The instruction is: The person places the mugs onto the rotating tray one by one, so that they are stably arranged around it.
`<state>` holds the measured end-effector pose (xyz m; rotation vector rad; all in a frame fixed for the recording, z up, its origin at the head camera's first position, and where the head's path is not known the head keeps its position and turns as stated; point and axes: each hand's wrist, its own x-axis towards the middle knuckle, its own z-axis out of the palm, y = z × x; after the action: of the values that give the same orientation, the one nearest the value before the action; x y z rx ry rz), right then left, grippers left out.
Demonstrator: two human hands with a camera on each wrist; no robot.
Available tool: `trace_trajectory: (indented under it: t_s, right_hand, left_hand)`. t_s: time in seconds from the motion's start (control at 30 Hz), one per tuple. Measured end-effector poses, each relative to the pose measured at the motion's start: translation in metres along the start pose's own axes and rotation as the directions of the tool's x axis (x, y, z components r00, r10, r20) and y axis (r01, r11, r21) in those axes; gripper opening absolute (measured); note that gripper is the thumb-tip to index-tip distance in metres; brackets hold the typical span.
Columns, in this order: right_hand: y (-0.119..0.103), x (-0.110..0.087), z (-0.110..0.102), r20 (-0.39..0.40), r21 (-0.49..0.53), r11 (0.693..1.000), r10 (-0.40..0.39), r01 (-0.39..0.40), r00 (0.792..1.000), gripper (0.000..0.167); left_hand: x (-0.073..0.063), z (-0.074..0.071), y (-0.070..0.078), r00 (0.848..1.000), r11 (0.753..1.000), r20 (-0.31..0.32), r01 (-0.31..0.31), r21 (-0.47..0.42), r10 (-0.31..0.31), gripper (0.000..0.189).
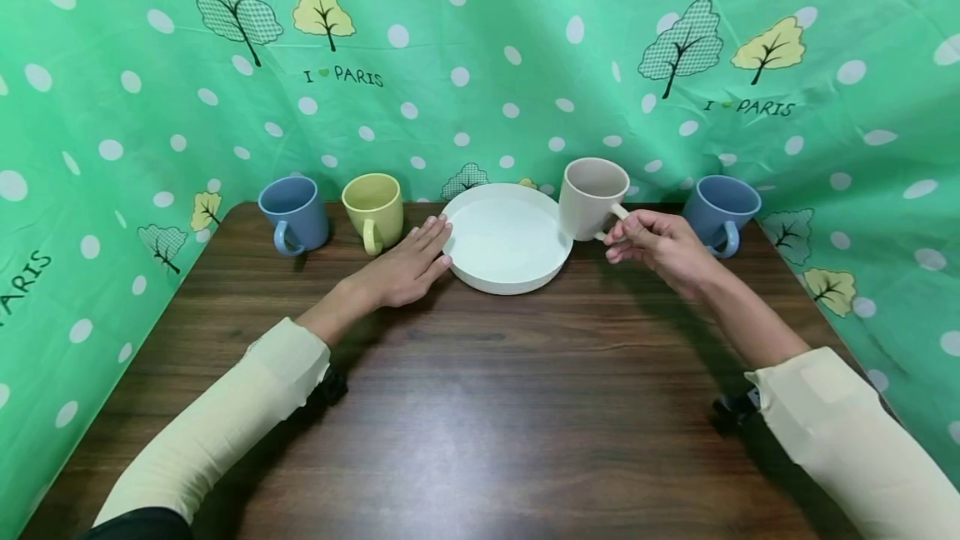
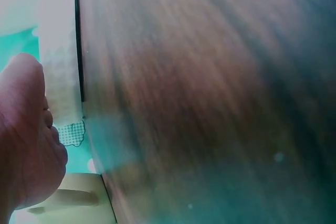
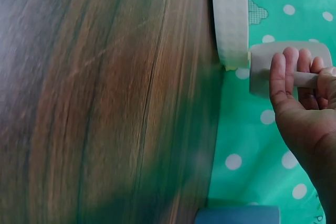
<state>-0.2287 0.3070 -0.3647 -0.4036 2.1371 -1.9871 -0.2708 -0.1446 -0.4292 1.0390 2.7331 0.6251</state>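
Note:
A round white tray [image 1: 506, 244] with a low rim rests at the back middle of the table. My left hand [image 1: 407, 267] lies with straight fingers against the tray's left edge. On the other side, my right hand [image 1: 663, 250] pinches the handle of a light grey mug [image 1: 588, 194]. That mug is upright beside the tray's right rim; in the right wrist view, the mug [image 3: 260, 72] appears raised off the table, its handle between thumb and fingers. In the left wrist view, the tray's side wall [image 2: 59, 51] shows beyond my left hand [image 2: 26, 135].
A blue mug [image 1: 294, 211] and a yellow mug [image 1: 377, 208] stand left of the tray. Another blue mug [image 1: 722, 207] is at the back right, close behind my right hand. A green dotted curtain [image 1: 480, 65] borders the dark wooden table [image 1: 510, 407].

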Motion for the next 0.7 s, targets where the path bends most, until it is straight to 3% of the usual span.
trace_trajectory:
  t_s: [0.1, 0.37, 0.47, 0.7]
  right_hand:
    - [0.001, 0.003, 0.005, 0.008, -0.009, 1.0, -0.007, 0.007, 1.0, 0.029]
    - [0.003, 0.01, 0.016, 0.03, -0.012, 1.0, -0.008, 0.008, 1.0, 0.03]
    - [0.003, 0.012, 0.019, 0.031, -0.004, 1.0, -0.002, 0.002, 1.0, 0.03]
    - [0.003, 0.014, 0.028, 0.045, 0.039, 0.999, -0.009, 0.007, 0.999, 0.03]
  left_hand:
    - [-0.005, -0.007, 0.01, 1.0, 1.0, 0.016, 0.014, 0.003, -0.014, 0.076]
    - [-0.003, -0.005, 0.009, 1.0, 0.999, 0.013, 0.021, 0.04, -0.021, 0.073]
    - [-0.006, -0.009, 0.017, 0.999, 0.997, 0.025, 0.036, 0.069, -0.038, 0.07]
    - [-0.006, -0.009, 0.019, 0.998, 0.995, 0.033, 0.048, 0.085, -0.051, 0.07]
